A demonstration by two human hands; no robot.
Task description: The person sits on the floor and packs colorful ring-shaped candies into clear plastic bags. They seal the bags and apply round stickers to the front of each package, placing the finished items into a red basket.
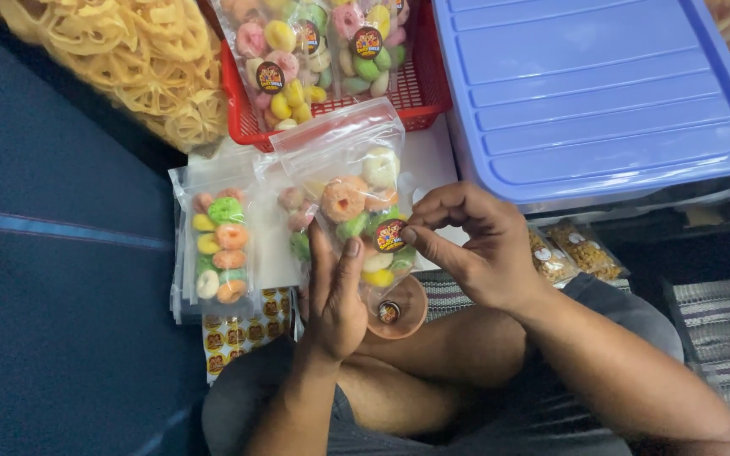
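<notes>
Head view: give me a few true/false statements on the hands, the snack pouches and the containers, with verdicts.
1. The left hand holds a clear pouch of coloured ring snacks. True.
2. The right hand rests on the blue lid. False: its fingertips are at a round sticker on the held pouch.
3. The red basket holds filled pouches already bearing round stickers. True.
4. The storage box under the blue lid stands open. False: the lid covers it.
5. Another filled pouch lies flat, left of the held one. True.
</notes>
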